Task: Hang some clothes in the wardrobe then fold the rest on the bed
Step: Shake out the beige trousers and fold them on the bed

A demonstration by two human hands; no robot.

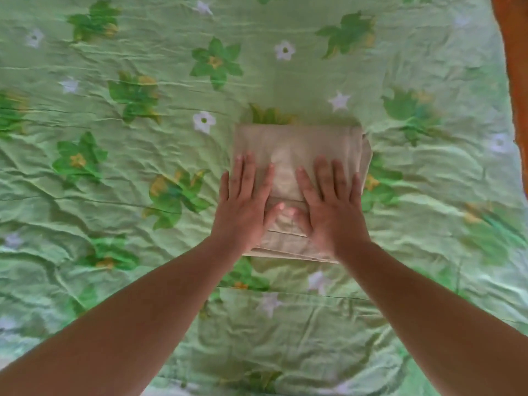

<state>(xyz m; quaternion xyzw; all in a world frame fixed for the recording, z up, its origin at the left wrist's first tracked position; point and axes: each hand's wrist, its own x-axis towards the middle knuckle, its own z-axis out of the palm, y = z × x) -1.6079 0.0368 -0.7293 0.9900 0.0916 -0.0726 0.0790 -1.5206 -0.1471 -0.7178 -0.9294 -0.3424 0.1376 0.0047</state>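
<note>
A beige garment point(297, 144), folded into a thick rectangle, lies on the bed's green flowered sheet point(114, 167) a little right of centre. My left hand point(245, 201) lies flat on its left half with fingers straight and spread. My right hand point(331, 201) lies flat on its right half in the same way. Both palms press down on the near part of the fold, and the thumbs almost meet in the middle. Several stacked layers show at the garment's near edge and its right side.
The wrinkled green sheet fills nearly the whole view on all sides of the garment. An orange surface point(514, 67) runs down the right edge past the bed's side.
</note>
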